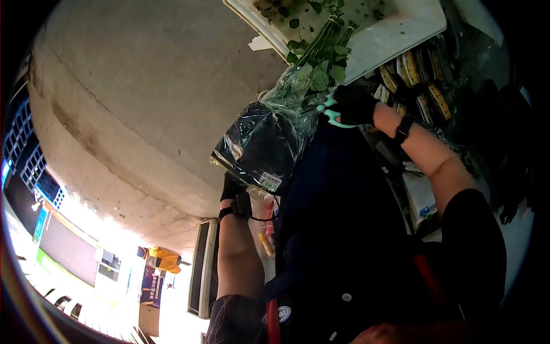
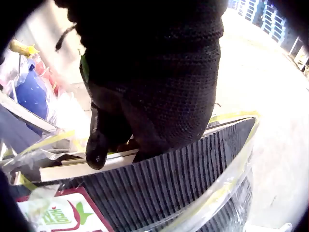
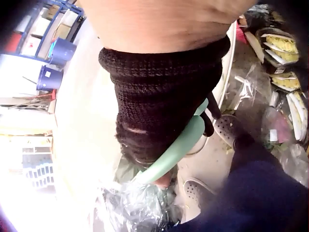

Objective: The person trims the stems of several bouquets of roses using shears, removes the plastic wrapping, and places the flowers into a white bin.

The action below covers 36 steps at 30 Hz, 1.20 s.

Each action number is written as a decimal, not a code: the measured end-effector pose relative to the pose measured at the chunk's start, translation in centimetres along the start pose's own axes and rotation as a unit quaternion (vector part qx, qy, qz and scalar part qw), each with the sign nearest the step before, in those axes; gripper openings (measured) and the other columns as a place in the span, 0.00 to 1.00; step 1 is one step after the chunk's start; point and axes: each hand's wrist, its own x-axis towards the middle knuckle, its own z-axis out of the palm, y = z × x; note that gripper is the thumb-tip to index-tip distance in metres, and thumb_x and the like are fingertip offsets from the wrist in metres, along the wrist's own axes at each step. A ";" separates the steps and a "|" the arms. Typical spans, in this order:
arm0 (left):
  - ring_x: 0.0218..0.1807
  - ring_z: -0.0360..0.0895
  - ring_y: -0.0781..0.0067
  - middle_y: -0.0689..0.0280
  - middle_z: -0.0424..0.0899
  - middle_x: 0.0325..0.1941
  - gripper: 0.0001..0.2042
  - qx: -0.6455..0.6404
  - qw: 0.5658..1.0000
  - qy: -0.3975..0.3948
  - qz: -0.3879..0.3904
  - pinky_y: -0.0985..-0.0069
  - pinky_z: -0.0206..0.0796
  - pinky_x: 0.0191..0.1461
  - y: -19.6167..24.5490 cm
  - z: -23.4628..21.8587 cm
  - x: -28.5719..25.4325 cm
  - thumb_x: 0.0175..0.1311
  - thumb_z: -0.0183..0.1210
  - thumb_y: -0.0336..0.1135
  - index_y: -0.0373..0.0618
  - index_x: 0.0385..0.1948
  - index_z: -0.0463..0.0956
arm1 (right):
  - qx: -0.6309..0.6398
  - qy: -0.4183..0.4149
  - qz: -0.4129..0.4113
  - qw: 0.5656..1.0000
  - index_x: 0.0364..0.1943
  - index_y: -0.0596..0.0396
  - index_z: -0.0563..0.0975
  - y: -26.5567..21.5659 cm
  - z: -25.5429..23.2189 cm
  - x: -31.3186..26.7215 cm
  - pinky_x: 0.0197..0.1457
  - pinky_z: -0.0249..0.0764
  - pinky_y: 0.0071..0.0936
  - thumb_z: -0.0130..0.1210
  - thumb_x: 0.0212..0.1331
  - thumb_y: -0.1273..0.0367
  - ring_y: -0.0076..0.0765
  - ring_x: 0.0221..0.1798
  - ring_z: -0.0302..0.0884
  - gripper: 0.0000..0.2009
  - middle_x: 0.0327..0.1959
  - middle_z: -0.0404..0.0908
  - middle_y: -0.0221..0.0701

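A bundle in black corrugated wrap [image 1: 258,137] and clear plastic lies across the person's front, with a white label [image 1: 270,181] near its wide end. My gloved left hand [image 1: 231,188] grips that end at the rim; in the left wrist view the thumb [image 2: 97,151] reaches down inside the wrap's edge. From the narrow end, leafy green stems [image 1: 322,49] stick out, tied with a band. Beside the stems, my gloved right hand [image 1: 355,104] holds scissors by their mint-green handles [image 3: 176,152]. Their blades are hidden by the plastic and the hand.
A white tray [image 1: 395,31] with loose leaves stands beyond the stem ends. Packs of yellow flowers [image 1: 409,69] wrapped in plastic lie at the right. Far off at lower left is a person in yellow [image 1: 164,260]. Blue bins [image 3: 49,77] stand by a shelf.
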 end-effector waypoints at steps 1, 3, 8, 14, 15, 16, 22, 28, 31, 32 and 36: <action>0.37 0.78 0.68 0.60 0.80 0.38 0.13 0.017 1.000 -0.025 0.005 0.72 0.74 0.40 -0.1 -0.4 0.1 0.67 0.45 0.35 0.37 0.45 0.72 | 0.020 0.046 -0.016 0.999 0.36 0.54 0.77 -1.0 0.5 0.8 0.46 0.72 0.38 0.62 0.38 0.57 0.49 0.43 0.75 0.21 0.38 0.78 0.41; 0.35 0.78 0.67 0.59 0.80 0.37 0.13 0.001 0.999 0.041 -0.011 0.71 0.75 0.38 0.1 -0.7 -0.2 0.67 0.45 0.35 0.36 0.44 0.72 | -0.025 -0.021 -0.080 0.996 0.37 0.55 0.78 -2.6 -0.4 2.2 0.44 0.72 0.39 0.62 0.37 0.56 0.50 0.42 0.76 0.22 0.38 0.78 0.42; 0.32 0.79 0.65 0.57 0.81 0.33 0.10 -0.022 0.998 0.052 -0.004 0.70 0.75 0.35 2.2 2.3 -1.4 0.65 0.46 0.33 0.35 0.39 0.73 | 0.166 -0.005 -0.119 0.979 0.38 0.59 0.76 -0.5 -0.5 0.6 0.40 0.73 0.39 0.67 0.29 0.65 0.50 0.38 0.77 0.25 0.34 0.77 0.41; 0.32 0.80 0.62 0.55 0.81 0.31 0.11 0.030 0.997 0.061 0.042 0.69 0.76 0.35 1.0 0.5 0.2 0.63 0.47 0.33 0.35 0.36 0.74 | 0.019 0.069 -0.194 0.978 0.41 0.53 0.78 -0.6 -2.0 -0.6 0.44 0.74 0.35 0.65 0.36 0.64 0.46 0.41 0.78 0.22 0.41 0.80 0.38; 0.33 0.80 0.62 0.55 0.81 0.31 0.11 0.047 0.997 0.040 0.052 0.69 0.76 0.36 1.0 0.4 0.2 0.64 0.47 0.33 0.35 0.36 0.74 | 0.149 -0.034 -0.111 0.982 0.39 0.52 0.79 -0.5 -2.3 0.6 0.45 0.74 0.34 0.65 0.39 0.63 0.44 0.42 0.79 0.19 0.42 0.80 0.37; 0.33 0.80 0.62 0.55 0.81 0.32 0.12 0.063 0.996 0.019 0.061 0.69 0.76 0.36 0.9 0.4 0.1 0.64 0.47 0.34 0.35 0.37 0.74 | 0.089 -0.047 -0.062 0.993 0.38 0.51 0.80 -0.4 -3.0 0.5 0.44 0.74 0.33 0.65 0.40 0.62 0.43 0.42 0.79 0.18 0.41 0.81 0.35; 0.34 0.79 0.63 0.57 0.81 0.33 0.13 0.037 0.998 0.035 0.024 0.71 0.75 0.37 1.4 1.1 -0.6 0.64 0.47 0.35 0.36 0.43 0.74 | 0.063 0.061 -0.174 0.981 0.43 0.63 0.76 -3.4 1.1 3.3 0.46 0.73 0.37 0.70 0.31 0.49 0.52 0.42 0.76 0.36 0.40 0.77 0.43; 0.36 0.79 0.64 0.57 0.81 0.38 0.14 -0.091 0.992 0.083 -0.002 0.72 0.75 0.39 1.7 3.1 -0.9 0.64 0.48 0.34 0.36 0.45 0.73 | 0.197 0.108 -0.274 0.935 0.40 0.62 0.75 -10.1 -0.4 2.1 0.39 0.73 0.33 0.68 0.39 0.53 0.42 0.34 0.77 0.29 0.32 0.76 0.43; 0.44 0.76 0.66 0.59 0.78 0.46 0.18 0.049 0.999 0.022 0.007 0.71 0.73 0.46 1.5 0.7 -0.1 0.66 0.46 0.40 0.40 0.52 0.71 | 0.585 -0.049 -0.061 0.808 0.37 0.59 0.75 -3.0 2.5 1.5 0.35 0.70 0.27 0.62 0.48 0.58 0.31 0.30 0.75 0.19 0.30 0.75 0.36; 0.44 0.76 0.65 0.59 0.78 0.47 0.18 0.123 0.992 0.027 0.029 0.70 0.73 0.47 0.9 -0.5 0.5 0.67 0.46 0.40 0.39 0.53 0.70 | 0.623 -0.076 -0.010 0.779 0.36 0.57 0.74 0.2 3.0 1.3 0.35 0.69 0.23 0.59 0.51 0.61 0.29 0.28 0.74 0.15 0.30 0.75 0.33; 0.45 0.76 0.62 0.57 0.77 0.49 0.19 -0.055 0.994 0.093 -0.004 0.69 0.72 0.48 2.4 3.1 -0.9 0.67 0.44 0.40 0.38 0.54 0.68 | 0.559 0.160 0.160 0.798 0.34 0.55 0.74 7.4 0.5 -1.5 0.29 0.73 0.22 0.59 0.55 0.61 0.22 0.23 0.73 0.13 0.23 0.73 0.25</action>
